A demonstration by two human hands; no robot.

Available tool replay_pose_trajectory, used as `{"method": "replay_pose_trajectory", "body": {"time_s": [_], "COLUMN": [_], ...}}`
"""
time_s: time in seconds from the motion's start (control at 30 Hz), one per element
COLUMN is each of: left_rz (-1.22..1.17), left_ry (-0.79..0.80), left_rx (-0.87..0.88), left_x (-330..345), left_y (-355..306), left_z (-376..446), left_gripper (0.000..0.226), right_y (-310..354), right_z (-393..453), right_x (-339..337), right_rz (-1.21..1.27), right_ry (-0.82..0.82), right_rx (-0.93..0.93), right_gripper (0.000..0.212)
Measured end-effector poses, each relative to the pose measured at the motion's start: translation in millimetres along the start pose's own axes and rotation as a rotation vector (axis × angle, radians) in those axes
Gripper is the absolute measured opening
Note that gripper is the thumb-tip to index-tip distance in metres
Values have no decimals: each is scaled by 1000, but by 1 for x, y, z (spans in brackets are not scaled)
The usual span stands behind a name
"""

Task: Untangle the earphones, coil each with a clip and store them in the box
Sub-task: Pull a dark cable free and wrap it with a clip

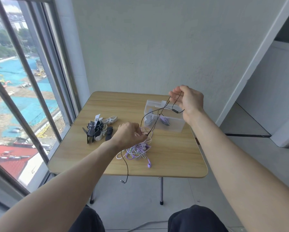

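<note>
The black earphone cord (154, 121) runs from the tangle (137, 150) on the desk (173, 156), beside the clear box (163, 118). The right hand (189, 101) pinches it above the box; the left hand (130, 135) pinches it at the tangle. Light, limp and snag-prone: probably best held near the knot.

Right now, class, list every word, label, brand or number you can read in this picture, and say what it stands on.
None can be read.
Clear box: no legible label.
Clips: no print that shows.
Black earphone cable and purple earphones: no markings that can be made out.
Rooftops outside the window: too small and blurred to tell.
</note>
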State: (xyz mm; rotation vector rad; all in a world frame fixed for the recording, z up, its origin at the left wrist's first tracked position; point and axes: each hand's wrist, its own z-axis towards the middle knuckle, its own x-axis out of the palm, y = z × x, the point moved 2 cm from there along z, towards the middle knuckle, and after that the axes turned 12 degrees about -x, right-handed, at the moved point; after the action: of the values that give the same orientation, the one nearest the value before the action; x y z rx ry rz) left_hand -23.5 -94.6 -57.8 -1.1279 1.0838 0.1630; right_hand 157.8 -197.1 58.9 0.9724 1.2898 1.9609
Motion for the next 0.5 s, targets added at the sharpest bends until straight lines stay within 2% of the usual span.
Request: {"method": "replay_pose_trajectory", "body": {"time_s": [0.2, 0.3, 0.4, 0.5], "left_rz": [72, 111, 76, -34], "left_ry": [19, 6, -32, 5], "left_rx": [67, 80, 49, -47], "left_x": [12, 18, 20, 16], "left_y": [-7, -8, -10, -13], "left_z": [-4, -2, -4, -4], "left_gripper": [30, 13, 14, 22], "right_y": [6, 14, 21, 26], "right_z": [-11, -15, -16, -12], "right_x": [13, 20, 22, 18], "right_rz": [3, 18, 1, -51], "right_ry": [273, 360, 388, 343], "right_rx": [67, 55, 30, -13], "right_gripper": [23, 22, 21, 24]}}
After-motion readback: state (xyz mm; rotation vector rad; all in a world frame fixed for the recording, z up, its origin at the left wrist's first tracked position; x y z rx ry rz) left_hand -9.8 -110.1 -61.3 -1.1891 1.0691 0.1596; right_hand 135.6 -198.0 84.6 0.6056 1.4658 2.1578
